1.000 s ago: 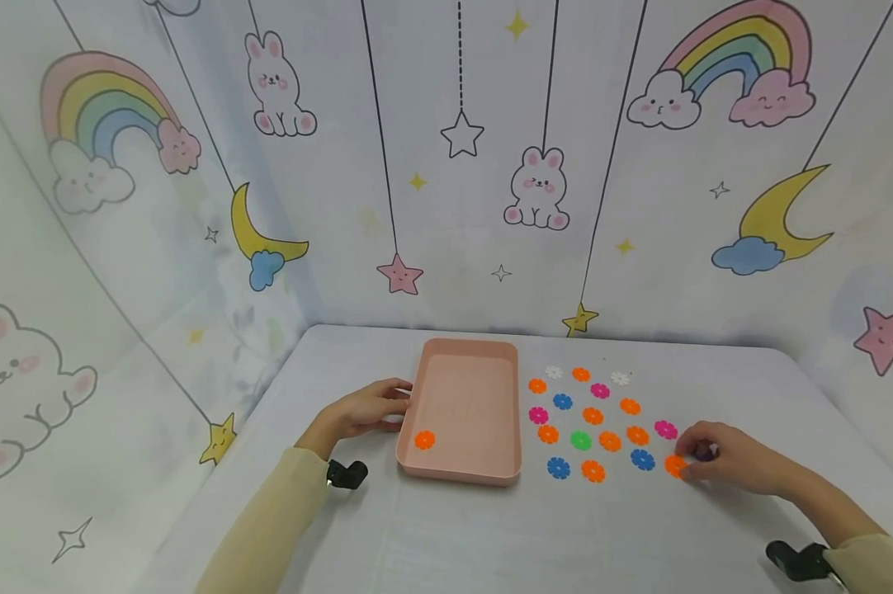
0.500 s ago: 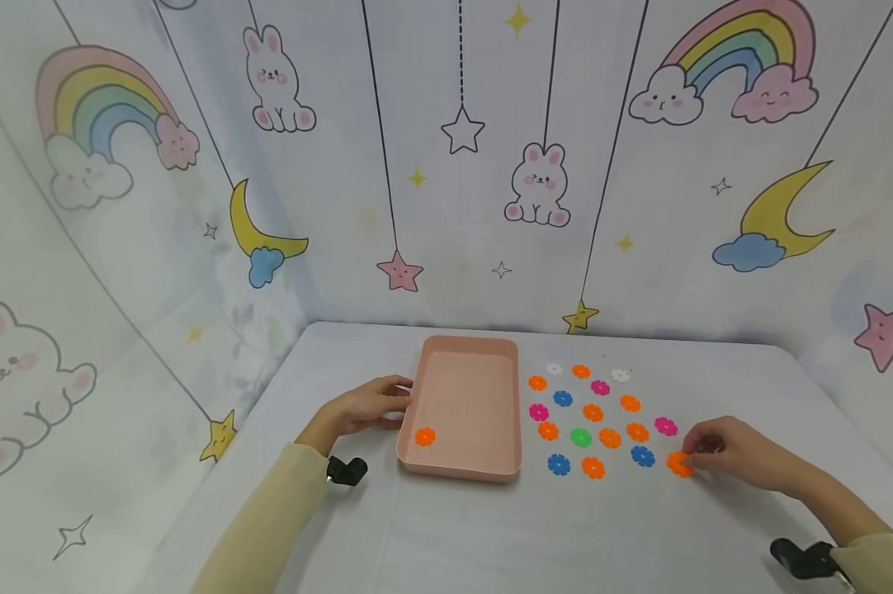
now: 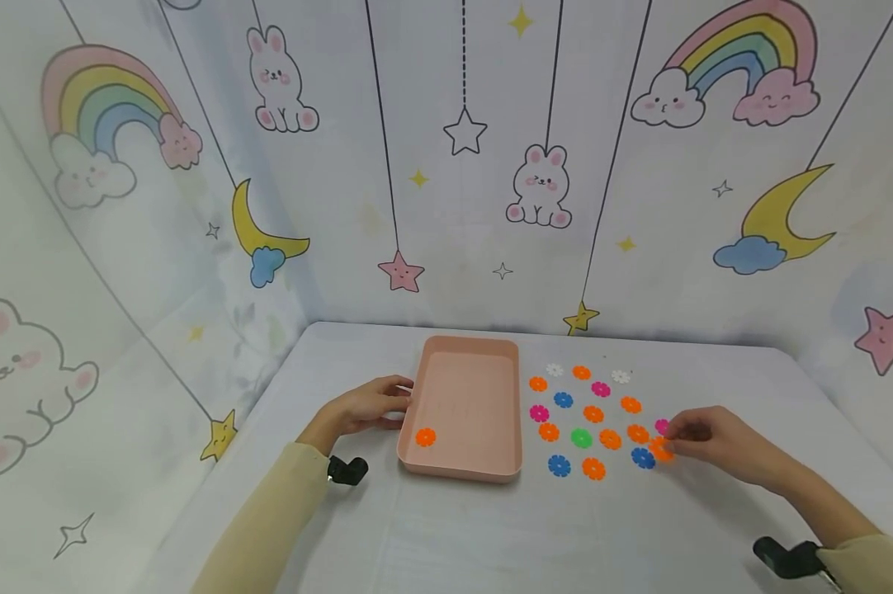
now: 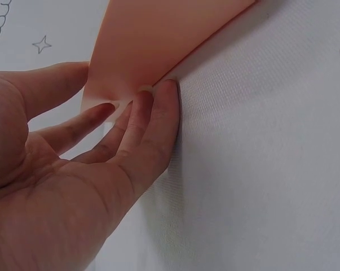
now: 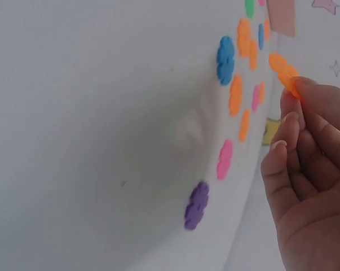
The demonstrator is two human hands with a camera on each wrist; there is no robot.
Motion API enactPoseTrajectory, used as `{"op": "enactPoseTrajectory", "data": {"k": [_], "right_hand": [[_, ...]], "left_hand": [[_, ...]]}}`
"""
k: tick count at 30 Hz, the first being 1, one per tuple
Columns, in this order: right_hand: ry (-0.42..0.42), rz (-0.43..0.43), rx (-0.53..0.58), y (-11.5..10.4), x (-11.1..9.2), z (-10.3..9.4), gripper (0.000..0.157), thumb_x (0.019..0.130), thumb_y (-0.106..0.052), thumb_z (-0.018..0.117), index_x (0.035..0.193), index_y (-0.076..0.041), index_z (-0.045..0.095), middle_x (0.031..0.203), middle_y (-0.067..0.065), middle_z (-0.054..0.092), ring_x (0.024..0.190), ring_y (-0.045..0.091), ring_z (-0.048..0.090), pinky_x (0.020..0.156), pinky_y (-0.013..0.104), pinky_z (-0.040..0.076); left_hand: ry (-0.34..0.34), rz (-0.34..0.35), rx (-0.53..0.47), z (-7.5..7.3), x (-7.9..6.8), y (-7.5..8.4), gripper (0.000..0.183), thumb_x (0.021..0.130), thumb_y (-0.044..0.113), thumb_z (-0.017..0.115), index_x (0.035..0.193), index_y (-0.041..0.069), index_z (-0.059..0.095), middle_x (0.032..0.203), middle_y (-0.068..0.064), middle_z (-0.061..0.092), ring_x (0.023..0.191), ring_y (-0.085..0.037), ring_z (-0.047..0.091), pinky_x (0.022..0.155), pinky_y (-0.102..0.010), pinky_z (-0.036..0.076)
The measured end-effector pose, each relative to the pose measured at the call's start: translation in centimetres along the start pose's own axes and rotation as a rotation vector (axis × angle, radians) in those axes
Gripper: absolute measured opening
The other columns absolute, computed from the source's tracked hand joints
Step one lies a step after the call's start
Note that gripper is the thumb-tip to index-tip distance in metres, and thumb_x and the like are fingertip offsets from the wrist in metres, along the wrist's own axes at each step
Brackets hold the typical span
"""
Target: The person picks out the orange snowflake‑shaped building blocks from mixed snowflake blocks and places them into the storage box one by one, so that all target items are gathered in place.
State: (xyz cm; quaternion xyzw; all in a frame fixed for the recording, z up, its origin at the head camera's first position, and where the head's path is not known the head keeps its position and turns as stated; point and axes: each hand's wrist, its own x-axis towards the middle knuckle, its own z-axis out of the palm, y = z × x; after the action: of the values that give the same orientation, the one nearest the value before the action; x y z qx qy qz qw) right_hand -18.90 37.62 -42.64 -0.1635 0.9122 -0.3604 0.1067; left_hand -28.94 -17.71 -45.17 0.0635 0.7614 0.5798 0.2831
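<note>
White table (image 3: 446,536) before a cartoon-printed cloth (image 3: 454,214). Right hand (image 3: 736,445) pinches an orange disc (image 5: 282,68) by one edge, thumb against fingers, held above the surface — its free part juts leftward, the side where the pink tray (image 3: 465,388) lies. Scattered discs (image 3: 610,439) sit between. Tray's long axis runs away from the person. Left hand (image 3: 365,408), fingers relaxed, touches the tray's outer left wall — well apart from the pinched disc
</note>
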Motion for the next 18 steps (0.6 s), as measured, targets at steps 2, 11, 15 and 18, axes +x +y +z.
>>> {"op": "enactPoseTrajectory", "data": {"k": [2, 11, 15, 18], "right_hand": [[0.009, 0.006, 0.010, -0.8, 0.3, 0.3, 0.014, 0.096, -0.016, 0.072, 0.103, -0.004, 0.070, 0.096, 0.004, 0.070, 0.083, 0.021, 0.065, 0.073, 0.022, 0.059], [0.028, -0.010, 0.038, -3.9, 1.6, 1.8, 0.015, 0.095, -0.018, 0.074, 0.100, -0.005, 0.070, 0.095, 0.005, 0.071, 0.085, 0.025, 0.067, 0.076, 0.021, 0.059], [0.069, -0.033, 0.025, -5.0, 2.3, 2.6, 0.014, 0.095, -0.020, 0.074, 0.100, -0.007, 0.070, 0.094, 0.004, 0.072, 0.086, 0.024, 0.067, 0.075, 0.020, 0.059], [0.106, -0.047, 0.021, -5.8, 2.8, 3.1, 0.014, 0.094, -0.020, 0.075, 0.101, -0.008, 0.071, 0.093, 0.003, 0.072, 0.087, 0.024, 0.068, 0.075, 0.020, 0.059]], "left_hand": [[0.001, 0.000, 0.001, 0.0, 0.0, 0.0, 0.047, 0.104, 0.013, 0.060, 0.147, 0.002, 0.045, 0.141, -0.019, 0.051, 0.116, -0.028, 0.061, 0.100, -0.047, 0.055], [0.012, -0.006, -0.001, 0.2, -0.1, 0.1, 0.045, 0.104, 0.012, 0.059, 0.147, 0.003, 0.046, 0.141, -0.018, 0.051, 0.116, -0.028, 0.061, 0.100, -0.047, 0.055], [0.009, -0.002, -0.002, 0.2, -0.1, 0.1, 0.045, 0.104, 0.012, 0.059, 0.147, 0.003, 0.046, 0.140, -0.018, 0.052, 0.116, -0.028, 0.061, 0.100, -0.047, 0.055], [0.004, -0.005, -0.001, 0.1, 0.0, 0.1, 0.046, 0.104, 0.012, 0.059, 0.147, 0.003, 0.045, 0.140, -0.018, 0.052, 0.116, -0.028, 0.061, 0.100, -0.047, 0.055]]}}
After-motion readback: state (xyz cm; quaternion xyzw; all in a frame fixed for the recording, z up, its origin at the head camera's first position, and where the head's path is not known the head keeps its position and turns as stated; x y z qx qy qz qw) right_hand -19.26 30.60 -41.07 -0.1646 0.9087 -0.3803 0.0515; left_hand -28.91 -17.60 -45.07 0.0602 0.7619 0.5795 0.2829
